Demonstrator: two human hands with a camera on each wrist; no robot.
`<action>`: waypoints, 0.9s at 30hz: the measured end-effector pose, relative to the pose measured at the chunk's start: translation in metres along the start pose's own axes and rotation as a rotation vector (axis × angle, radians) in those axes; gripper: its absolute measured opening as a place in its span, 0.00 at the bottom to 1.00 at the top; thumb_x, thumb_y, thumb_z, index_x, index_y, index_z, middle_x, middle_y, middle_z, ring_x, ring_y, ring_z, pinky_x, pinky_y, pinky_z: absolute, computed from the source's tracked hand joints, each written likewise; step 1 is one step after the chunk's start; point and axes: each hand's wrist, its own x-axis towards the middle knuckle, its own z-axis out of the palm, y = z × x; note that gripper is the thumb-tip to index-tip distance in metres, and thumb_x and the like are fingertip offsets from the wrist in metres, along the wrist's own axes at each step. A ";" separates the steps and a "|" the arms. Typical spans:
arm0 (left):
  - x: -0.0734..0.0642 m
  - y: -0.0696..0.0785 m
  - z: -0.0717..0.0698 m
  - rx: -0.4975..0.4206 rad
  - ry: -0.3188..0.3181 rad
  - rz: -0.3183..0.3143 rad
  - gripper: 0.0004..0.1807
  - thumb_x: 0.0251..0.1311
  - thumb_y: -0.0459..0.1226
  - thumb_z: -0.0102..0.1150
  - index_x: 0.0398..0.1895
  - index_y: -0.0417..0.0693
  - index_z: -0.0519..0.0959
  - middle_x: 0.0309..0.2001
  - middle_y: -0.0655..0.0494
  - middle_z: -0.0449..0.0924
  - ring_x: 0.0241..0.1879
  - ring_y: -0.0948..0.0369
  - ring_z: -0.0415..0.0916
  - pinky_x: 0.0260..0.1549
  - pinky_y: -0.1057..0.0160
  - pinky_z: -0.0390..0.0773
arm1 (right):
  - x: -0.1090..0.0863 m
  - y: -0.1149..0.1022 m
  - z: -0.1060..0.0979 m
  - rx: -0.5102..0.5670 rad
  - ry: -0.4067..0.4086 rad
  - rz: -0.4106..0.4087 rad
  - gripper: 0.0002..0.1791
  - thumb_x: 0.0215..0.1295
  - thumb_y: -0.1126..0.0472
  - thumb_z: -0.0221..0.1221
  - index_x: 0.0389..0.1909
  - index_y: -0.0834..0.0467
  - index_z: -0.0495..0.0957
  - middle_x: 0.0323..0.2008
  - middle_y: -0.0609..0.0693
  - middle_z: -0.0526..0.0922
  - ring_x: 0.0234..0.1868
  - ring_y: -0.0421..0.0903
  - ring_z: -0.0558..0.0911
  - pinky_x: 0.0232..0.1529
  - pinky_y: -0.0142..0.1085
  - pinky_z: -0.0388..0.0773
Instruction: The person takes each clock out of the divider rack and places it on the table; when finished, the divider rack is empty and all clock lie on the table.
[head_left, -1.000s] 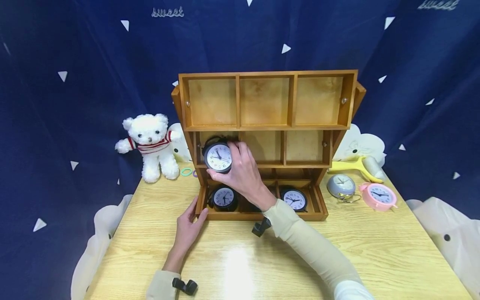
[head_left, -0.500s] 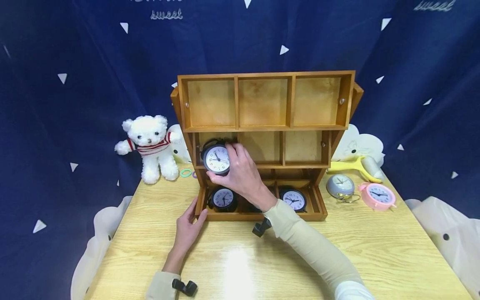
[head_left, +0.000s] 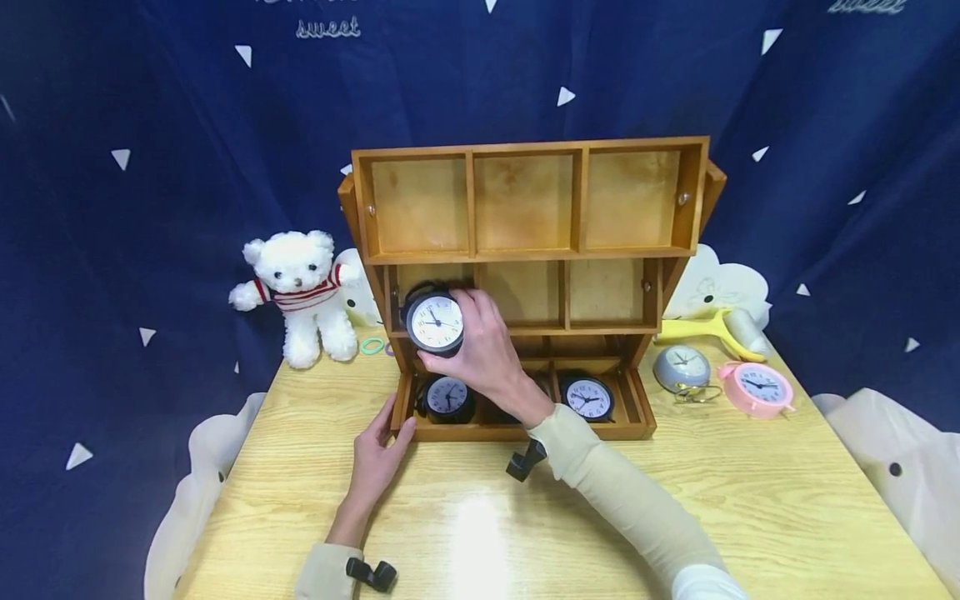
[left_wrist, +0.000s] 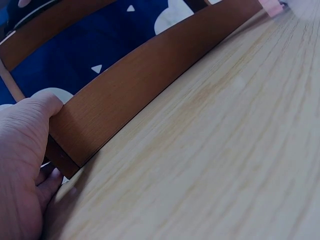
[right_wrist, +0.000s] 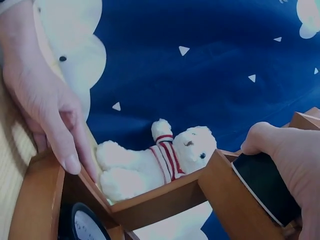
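Observation:
My right hand (head_left: 487, 346) grips a black alarm clock (head_left: 436, 322) by its right side, with the white dial facing me. The clock is in front of the left compartment of the middle tier of a wooden shelf (head_left: 525, 432). In the right wrist view its dark side (right_wrist: 267, 190) shows beside the tier's wooden edge. My left hand (head_left: 377, 454) holds the front left corner of the bottom tier, thumb at the front board (left_wrist: 125, 85) and fingers along the outer side. Two more black clocks sit in the bottom tier, one left (head_left: 447, 397) and one right (head_left: 588, 399).
A white teddy bear (head_left: 296, 292) sits left of the shelf, near a green ring (head_left: 372, 345). On the right lie a grey clock (head_left: 681, 367), a pink alarm clock (head_left: 757, 388) and a yellow-handled roller (head_left: 693, 331). A blue curtain (head_left: 480, 75) hangs behind.
The right hand has brought the held clock slightly lower and tipped its dial a little more upward. My left hand stays at the shelf corner.

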 end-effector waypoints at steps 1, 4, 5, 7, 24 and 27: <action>0.000 0.000 0.000 -0.001 -0.002 0.000 0.35 0.70 0.37 0.68 0.76 0.39 0.68 0.69 0.39 0.74 0.64 0.48 0.78 0.58 0.71 0.77 | -0.001 0.000 -0.001 0.028 0.008 0.014 0.51 0.40 0.45 0.82 0.62 0.66 0.73 0.53 0.60 0.76 0.52 0.54 0.78 0.53 0.45 0.83; 0.000 0.001 0.001 -0.001 -0.004 0.000 0.35 0.69 0.37 0.68 0.77 0.38 0.68 0.70 0.39 0.74 0.64 0.47 0.77 0.60 0.66 0.78 | -0.005 0.000 -0.007 0.124 0.023 0.049 0.50 0.39 0.48 0.83 0.63 0.64 0.73 0.54 0.59 0.74 0.52 0.52 0.78 0.54 0.45 0.84; 0.000 0.001 0.001 -0.003 -0.003 0.001 0.35 0.69 0.37 0.68 0.76 0.38 0.67 0.70 0.39 0.73 0.64 0.47 0.77 0.60 0.64 0.78 | -0.006 -0.001 -0.009 0.150 0.025 0.060 0.50 0.39 0.49 0.83 0.64 0.64 0.73 0.55 0.59 0.74 0.53 0.52 0.78 0.55 0.44 0.84; 0.000 0.001 0.001 -0.004 -0.002 0.005 0.35 0.69 0.37 0.68 0.76 0.37 0.67 0.70 0.38 0.73 0.64 0.46 0.77 0.61 0.60 0.77 | -0.008 -0.002 -0.014 0.196 0.029 0.082 0.51 0.38 0.50 0.83 0.65 0.64 0.72 0.56 0.59 0.73 0.54 0.52 0.79 0.57 0.44 0.83; -0.001 0.005 0.002 0.016 0.016 -0.035 0.34 0.69 0.34 0.67 0.76 0.37 0.68 0.71 0.37 0.71 0.65 0.44 0.76 0.63 0.45 0.76 | -0.031 0.000 -0.051 0.262 0.093 0.131 0.54 0.36 0.54 0.86 0.67 0.62 0.71 0.62 0.58 0.73 0.59 0.52 0.77 0.59 0.47 0.81; -0.004 0.024 -0.001 0.024 -0.005 -0.046 0.34 0.69 0.33 0.66 0.76 0.34 0.67 0.71 0.34 0.70 0.65 0.41 0.74 0.63 0.43 0.75 | -0.037 0.003 -0.057 0.250 0.110 0.113 0.54 0.35 0.55 0.87 0.66 0.63 0.71 0.61 0.59 0.73 0.60 0.53 0.77 0.59 0.46 0.82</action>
